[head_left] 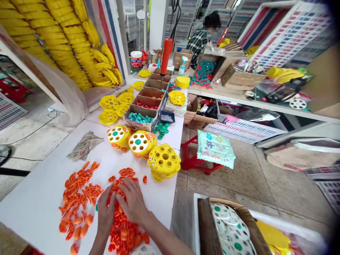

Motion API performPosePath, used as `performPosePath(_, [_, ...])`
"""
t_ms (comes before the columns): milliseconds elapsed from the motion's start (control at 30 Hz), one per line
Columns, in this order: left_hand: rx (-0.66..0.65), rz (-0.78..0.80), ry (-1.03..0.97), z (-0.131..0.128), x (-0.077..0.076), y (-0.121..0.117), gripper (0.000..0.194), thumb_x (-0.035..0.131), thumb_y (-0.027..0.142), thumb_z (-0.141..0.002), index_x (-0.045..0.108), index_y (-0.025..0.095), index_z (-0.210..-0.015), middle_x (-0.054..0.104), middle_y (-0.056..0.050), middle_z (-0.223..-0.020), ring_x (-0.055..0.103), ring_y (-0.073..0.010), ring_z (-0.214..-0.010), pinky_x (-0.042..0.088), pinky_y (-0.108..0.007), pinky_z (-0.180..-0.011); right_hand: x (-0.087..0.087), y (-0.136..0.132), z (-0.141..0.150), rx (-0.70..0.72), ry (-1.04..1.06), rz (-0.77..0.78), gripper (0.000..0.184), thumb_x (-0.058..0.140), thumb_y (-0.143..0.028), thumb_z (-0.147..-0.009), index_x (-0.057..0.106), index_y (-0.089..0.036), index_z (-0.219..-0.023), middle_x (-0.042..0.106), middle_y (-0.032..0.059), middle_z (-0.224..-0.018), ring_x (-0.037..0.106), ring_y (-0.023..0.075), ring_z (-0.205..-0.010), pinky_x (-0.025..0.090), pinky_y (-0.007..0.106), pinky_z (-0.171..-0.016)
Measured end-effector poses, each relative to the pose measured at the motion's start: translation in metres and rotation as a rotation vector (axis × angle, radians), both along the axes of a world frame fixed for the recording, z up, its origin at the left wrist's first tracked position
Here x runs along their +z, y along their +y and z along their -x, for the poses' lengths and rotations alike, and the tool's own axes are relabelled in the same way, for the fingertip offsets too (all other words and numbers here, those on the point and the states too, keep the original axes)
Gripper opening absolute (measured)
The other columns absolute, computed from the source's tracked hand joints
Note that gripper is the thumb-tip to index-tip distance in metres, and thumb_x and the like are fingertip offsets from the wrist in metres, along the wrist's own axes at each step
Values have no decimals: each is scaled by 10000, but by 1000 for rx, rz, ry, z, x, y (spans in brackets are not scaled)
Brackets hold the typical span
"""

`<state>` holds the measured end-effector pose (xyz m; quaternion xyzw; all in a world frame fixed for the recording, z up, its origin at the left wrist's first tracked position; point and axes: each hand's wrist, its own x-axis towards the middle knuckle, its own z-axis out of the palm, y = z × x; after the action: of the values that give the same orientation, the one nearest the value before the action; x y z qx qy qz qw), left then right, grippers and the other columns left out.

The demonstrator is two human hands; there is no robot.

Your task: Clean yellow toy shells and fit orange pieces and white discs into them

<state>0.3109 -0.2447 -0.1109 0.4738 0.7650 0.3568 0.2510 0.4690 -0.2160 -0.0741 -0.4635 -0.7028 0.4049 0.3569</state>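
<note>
My left hand (107,209) and my right hand (133,203) rest side by side on a pile of small orange plastic parts (122,226). Both hands are open and cupped over the pile, thumbs close together, and some fingertips are hidden among the parts. Left of them lies a looser spread of the same orange parts (77,193). A bit of green plastic (96,208) shows beside my left hand. Beyond my hands stand two yellow toy bodies with white discs, one at the left (119,137) and one in the middle (141,143), and a yellow holed shell (164,161).
A divided cardboard box (140,124) holds small coloured parts, with an orange-handled screwdriver (166,56) above it. A grey cloth (85,146) lies at left. Right are a red stool (191,156) and a carton of white discs (231,226). A co-worker (198,44) sits behind.
</note>
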Motion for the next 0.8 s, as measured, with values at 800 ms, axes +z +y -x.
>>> performPosePath(800, [-797,342,1068,-258,37,335,556,641,275,-954,451,190,-1470,487,-161,-1507,584,-318,-1261,542,-527,-998,-70,330,-244,-12,-753,-93,701,430,28,-861,406,-224,-1514,385,121,-1608,517,310,-1293,565,431,-922])
